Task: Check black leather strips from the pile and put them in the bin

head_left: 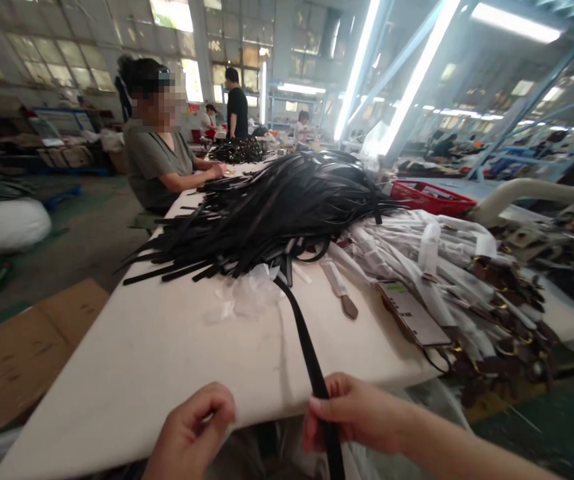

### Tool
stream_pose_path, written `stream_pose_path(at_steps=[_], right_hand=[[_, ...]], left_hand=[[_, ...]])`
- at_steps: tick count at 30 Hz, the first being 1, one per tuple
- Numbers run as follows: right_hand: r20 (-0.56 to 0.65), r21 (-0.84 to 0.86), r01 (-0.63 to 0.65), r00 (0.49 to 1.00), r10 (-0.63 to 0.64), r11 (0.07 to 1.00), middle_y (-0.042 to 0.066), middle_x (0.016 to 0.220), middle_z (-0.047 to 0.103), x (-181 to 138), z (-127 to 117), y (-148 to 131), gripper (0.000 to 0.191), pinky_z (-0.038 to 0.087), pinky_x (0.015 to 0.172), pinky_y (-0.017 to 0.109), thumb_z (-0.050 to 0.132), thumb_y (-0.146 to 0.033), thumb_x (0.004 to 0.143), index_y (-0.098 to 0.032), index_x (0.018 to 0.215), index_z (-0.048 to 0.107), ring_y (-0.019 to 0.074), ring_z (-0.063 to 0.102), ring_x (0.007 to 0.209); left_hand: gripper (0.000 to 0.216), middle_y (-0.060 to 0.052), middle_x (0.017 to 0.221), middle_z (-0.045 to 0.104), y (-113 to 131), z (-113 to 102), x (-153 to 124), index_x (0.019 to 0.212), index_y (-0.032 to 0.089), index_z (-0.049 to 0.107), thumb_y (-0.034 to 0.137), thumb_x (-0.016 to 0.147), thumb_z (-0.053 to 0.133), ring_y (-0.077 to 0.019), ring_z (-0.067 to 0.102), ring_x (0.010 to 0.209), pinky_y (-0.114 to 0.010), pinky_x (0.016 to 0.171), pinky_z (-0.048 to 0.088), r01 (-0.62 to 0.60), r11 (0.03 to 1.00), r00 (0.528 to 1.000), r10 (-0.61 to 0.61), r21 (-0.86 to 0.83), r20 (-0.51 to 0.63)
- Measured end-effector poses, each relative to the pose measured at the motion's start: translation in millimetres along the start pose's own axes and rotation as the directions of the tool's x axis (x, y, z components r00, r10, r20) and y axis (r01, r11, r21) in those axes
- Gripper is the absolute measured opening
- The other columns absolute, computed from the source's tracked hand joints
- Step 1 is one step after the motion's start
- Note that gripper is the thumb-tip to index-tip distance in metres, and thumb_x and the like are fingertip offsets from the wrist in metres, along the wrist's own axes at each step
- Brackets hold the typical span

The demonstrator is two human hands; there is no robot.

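Right hand pinches black strap, end cut off | left hand loosely curled, empty

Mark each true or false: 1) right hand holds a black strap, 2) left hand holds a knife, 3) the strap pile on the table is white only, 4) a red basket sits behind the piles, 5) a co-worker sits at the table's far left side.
1) True: the right hand pinches the black strap at the table edge.
2) False: the left hand is curled with nothing visible in it.
3) False: there is a black strap pile and beside it wrapped white straps.
4) True: the red basket sits beyond them.
5) True: a seated person rests arms on the table.
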State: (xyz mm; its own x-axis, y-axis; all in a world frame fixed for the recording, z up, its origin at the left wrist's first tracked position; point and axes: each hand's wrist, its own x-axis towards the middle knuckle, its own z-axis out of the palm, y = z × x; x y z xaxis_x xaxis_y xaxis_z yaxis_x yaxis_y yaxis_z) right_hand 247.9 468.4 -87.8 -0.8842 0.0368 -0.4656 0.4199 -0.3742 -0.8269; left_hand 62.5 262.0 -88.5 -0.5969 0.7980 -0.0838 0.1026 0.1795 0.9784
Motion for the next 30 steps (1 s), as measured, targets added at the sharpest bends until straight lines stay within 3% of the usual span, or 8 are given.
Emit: stream_pose_path(at_steps=[3, 9, 11, 13, 17, 21, 25, 30], right_hand=[[-0.063, -0.05, 0.228, 0.971, -0.231, 0.972, 0.002, 0.068, 0.061, 5, 25, 42, 0.051, 0.042, 0.062, 0.021, 0.071, -0.063, 0.077, -0.012, 0.078, 0.068, 0.0109, 0.053, 0.065], [-0.194, -0.445, 0.184, 0.936, -0.295, 0.876, 0.001, 0.069, 0.058, -4, 40, 42, 0.034, 0.04, 0.055, 0.021, 0.07, -0.047, 0.083, -0.014, 0.078, 0.066, 0.0111, 0.05, 0.062], [-0.171, -0.393, 0.302, 0.904, -0.392, 0.868, 0.0, 0.058, 0.053, -5, 33, 24, 0.042, 0.035, 0.044, 0.019, 0.064, -0.051, 0.088, -0.014, 0.07, 0.067, 0.0087, 0.046, 0.048], [-0.188, -0.18, 0.476, 0.842, -0.505, 0.861, 0.0, 0.057, 0.054, -2, 25, 3, 0.048, 0.031, 0.033, 0.018, 0.062, -0.058, 0.087, -0.014, 0.071, 0.069, 0.0062, 0.043, 0.036], [-0.282, 0.132, 0.665, 0.736, -0.615, 0.735, 0.005, 0.079, 0.07, 14, 27, -30, 0.032, 0.046, 0.034, 0.018, 0.084, -0.047, 0.071, -0.018, 0.08, 0.071, 0.0103, 0.06, 0.041], [-0.282, 0.097, 0.649, 0.745, -0.605, 0.755, 0.005, 0.077, 0.073, 28, 48, -36, 0.02, 0.057, 0.049, 0.02, 0.086, -0.026, 0.072, -0.017, 0.083, 0.072, 0.0149, 0.071, 0.055], [-0.264, 0.083, 0.608, 0.778, -0.57, 0.79, 0.005, 0.075, 0.073, 34, 60, -27, 0.019, 0.06, 0.052, 0.022, 0.085, -0.026, 0.073, -0.015, 0.083, 0.072, 0.0161, 0.072, 0.056], [-0.286, 0.061, 0.617, 0.764, -0.579, 0.784, 0.005, 0.074, 0.073, 35, 59, -22, 0.018, 0.061, 0.053, 0.022, 0.084, -0.026, 0.075, -0.015, 0.083, 0.072, 0.0161, 0.072, 0.058]], left_hand=[[0.038, -0.001, 0.065, 0.051, -1, 0, 4, 0.058, 0.016, 0.059, 0.043, 0.085, 0.065, -0.014, 0.049, 0.065, -0.021, 0.063, 0.038, -0.076, 0.997, 0.997, 0.076, 0.025, 0.026], [0.036, 0.003, 0.062, 0.04, -1, -3, -9, 0.055, 0.017, 0.05, 0.036, 0.079, 0.068, -0.0125, 0.037, 0.061, -0.023, 0.057, 0.031, 0.067, 0.995, 0.996, -0.072, -0.077, -0.056], [0.036, 0.004, 0.061, 0.038, -1, -3, -11, 0.054, 0.017, 0.047, 0.035, 0.075, 0.071, -0.0118, 0.034, 0.059, -0.023, 0.057, 0.029, 0.097, 0.986, 0.992, -0.107, -0.134, -0.066], [0.037, 0.005, 0.06, 0.038, -3, -4, -12, 0.053, 0.017, 0.047, 0.034, 0.071, 0.074, -0.0113, 0.034, 0.059, -0.023, 0.056, 0.028, 0.109, 0.977, 0.99, -0.123, -0.181, -0.065], [0.031, 0.003, 0.061, 0.049, -9, -9, -17, 0.055, 0.016, 0.058, 0.034, 0.068, 0.079, -0.0118, 0.042, 0.06, -0.023, 0.058, 0.032, 0.112, 0.963, 0.99, -0.129, -0.244, -0.055], [0.027, 0.001, 0.06, 0.053, -11, -15, -23, 0.055, 0.016, 0.064, 0.033, 0.067, 0.081, -0.0125, 0.046, 0.06, -0.023, 0.058, 0.033, 0.08, 0.965, 0.99, -0.106, -0.25, -0.094], [0.026, 0.003, 0.058, 0.048, -6, -18, -25, 0.052, 0.016, 0.063, 0.028, 0.065, 0.082, -0.0108, 0.04, 0.057, -0.022, 0.055, 0.03, 0.095, 0.965, 0.982, -0.132, -0.246, -0.136], [0.029, 0.003, 0.057, 0.047, -4, -19, -23, 0.051, 0.016, 0.063, 0.033, 0.065, 0.083, -0.0114, 0.04, 0.057, -0.022, 0.055, 0.031, 0.104, 0.964, 0.985, -0.133, -0.245, -0.106]])
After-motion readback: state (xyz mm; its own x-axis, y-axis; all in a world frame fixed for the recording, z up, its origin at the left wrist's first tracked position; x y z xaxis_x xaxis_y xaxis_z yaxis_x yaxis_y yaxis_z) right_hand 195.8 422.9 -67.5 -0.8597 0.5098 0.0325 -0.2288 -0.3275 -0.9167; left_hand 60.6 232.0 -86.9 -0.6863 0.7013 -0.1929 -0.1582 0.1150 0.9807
